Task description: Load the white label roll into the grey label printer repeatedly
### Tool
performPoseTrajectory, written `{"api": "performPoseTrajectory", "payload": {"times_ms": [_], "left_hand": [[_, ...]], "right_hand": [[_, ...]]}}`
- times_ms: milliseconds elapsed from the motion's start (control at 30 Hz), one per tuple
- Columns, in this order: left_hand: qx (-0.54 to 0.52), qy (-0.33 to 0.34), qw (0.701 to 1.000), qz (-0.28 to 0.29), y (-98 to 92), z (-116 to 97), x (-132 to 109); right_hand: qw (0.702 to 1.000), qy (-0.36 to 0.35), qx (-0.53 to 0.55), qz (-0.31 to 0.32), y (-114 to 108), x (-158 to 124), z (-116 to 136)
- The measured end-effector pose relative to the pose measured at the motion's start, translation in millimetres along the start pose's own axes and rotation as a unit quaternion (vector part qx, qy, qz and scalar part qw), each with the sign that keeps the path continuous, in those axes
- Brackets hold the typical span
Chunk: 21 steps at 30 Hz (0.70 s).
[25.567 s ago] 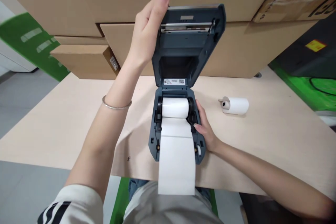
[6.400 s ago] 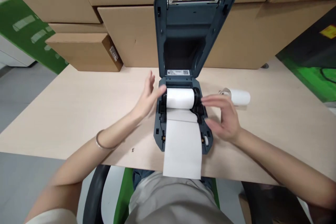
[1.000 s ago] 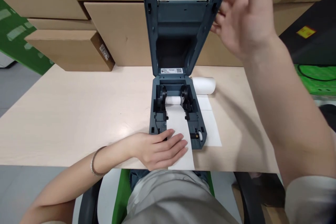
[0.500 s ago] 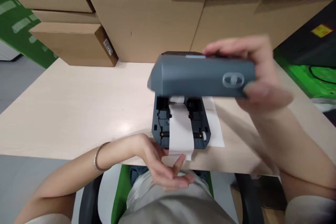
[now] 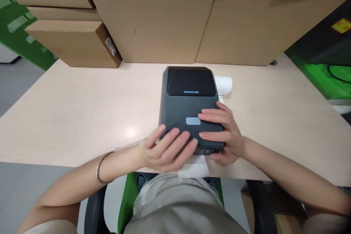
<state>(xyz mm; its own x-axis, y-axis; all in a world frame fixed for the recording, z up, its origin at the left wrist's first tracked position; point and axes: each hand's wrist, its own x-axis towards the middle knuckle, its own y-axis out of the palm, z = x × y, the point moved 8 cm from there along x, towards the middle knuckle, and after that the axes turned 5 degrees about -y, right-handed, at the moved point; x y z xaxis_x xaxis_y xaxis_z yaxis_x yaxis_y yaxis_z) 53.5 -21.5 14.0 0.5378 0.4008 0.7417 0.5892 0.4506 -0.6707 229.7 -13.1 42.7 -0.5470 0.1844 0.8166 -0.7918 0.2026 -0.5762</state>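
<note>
A dark grey label printer [image 5: 178, 108] with a black front panel and a pale blue button stands near the table's front edge, its lid down. My right hand [image 5: 227, 133] grips its front right corner, fingers spread over the lid and thumb at the front edge. Over the front left corner lies my left hand [image 5: 168, 150], its fingers stretched out and slightly blurred. A white paper strip [image 5: 193, 168] hangs out of the printer's front, past the table edge. Whether the left fingertips press on the lid I cannot tell.
A white paper roll [image 5: 225, 85] lies behind the printer on its right. Large cardboard boxes [image 5: 153, 25] line the table's back. A flat brown carton [image 5: 74, 45] stands at the back left of the pale wooden table [image 5: 82, 117].
The raised printer lid has come down and covers the inside. My right hand moved down and toward me with it. My left hand rose from below the paper strip onto the printer's front left.
</note>
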Motion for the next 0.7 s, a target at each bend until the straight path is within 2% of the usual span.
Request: {"api": "performPoseTrajectory", "payload": {"times_ms": [67,133,333,467,700], "left_hand": [[0.04,0.094,0.99,-0.092,-23.3,-14,2],[0.062,0.128,0.982,-0.127,-32.5,-19,5],[0.029,0.124,0.984,-0.126,-28.1,-19,6],[0.004,0.14,0.982,-0.129,-29.4,-13,7],[-0.115,0.119,0.985,-0.046,-28.3,18,22]], "right_hand": [[1.0,0.007,-0.008,-0.01,0,0,1],[1.0,0.018,-0.011,-0.009,1,-1,1],[0.999,0.037,-0.012,-0.006,0,-5,-2],[0.999,0.002,-0.033,0.018,1,-4,0],[0.999,-0.021,-0.025,-0.04,-6,-2,0]]}}
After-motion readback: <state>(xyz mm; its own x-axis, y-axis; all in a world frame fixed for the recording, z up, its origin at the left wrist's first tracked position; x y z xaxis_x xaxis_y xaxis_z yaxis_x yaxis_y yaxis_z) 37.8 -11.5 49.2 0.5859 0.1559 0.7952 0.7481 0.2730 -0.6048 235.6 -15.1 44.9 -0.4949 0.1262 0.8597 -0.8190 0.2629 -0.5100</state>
